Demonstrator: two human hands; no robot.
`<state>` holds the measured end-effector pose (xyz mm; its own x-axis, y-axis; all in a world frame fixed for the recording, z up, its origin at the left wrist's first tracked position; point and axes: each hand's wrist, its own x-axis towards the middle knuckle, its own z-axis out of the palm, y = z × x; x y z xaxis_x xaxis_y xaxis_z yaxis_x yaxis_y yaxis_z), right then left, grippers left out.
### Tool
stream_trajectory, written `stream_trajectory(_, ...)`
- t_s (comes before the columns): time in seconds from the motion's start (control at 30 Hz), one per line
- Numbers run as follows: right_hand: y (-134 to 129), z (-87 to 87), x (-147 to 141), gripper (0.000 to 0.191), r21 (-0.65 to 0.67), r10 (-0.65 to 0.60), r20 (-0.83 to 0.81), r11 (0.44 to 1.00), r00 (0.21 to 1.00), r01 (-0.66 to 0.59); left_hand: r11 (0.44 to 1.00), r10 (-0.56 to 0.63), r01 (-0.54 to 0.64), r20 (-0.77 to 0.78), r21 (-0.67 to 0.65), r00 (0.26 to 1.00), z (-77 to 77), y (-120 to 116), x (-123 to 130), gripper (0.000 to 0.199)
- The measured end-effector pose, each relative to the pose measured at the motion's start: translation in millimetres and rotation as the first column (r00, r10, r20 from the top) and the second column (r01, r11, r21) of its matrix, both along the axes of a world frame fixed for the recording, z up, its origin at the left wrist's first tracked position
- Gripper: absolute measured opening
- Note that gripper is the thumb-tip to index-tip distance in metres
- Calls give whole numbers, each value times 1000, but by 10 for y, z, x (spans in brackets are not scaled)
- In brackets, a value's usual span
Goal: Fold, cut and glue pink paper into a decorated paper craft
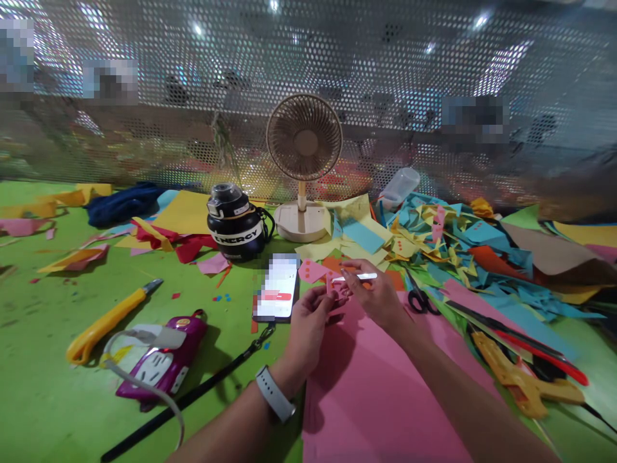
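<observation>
My left hand, with a pale watch band on its wrist, pinches a small pink paper piece at the centre. Beside it, my right hand grips slim white tweezers, whose tip points left at the pink piece. Both hands are over the top edge of a large pink paper sheet. A lit phone lies just left of my left hand. Pink paper with red dots and orange paper lie behind the fingers.
Behind stand a fan and a black bottle. Scissors, a glue gun and heaped paper scraps lie right. A yellow cutter, a purple device and a black strap are left.
</observation>
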<state>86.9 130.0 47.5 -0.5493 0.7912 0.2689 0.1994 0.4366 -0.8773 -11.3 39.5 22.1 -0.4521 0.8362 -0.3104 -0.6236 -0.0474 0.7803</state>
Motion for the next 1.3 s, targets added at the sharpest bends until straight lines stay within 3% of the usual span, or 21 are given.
stream_trajectory(0.63, -10, 6, -1, 27, -29, 60, -9, 998, 998, -60, 1000, -13, 14, -29, 12, 999, -27, -10, -1, 38)
stream_trajectory(1.3, 46, -31, 23, 28, -81, 27, -49, 996, 998, -31, 1000, 8, -8, -18, 5, 1000, 11, -18, 7, 39)
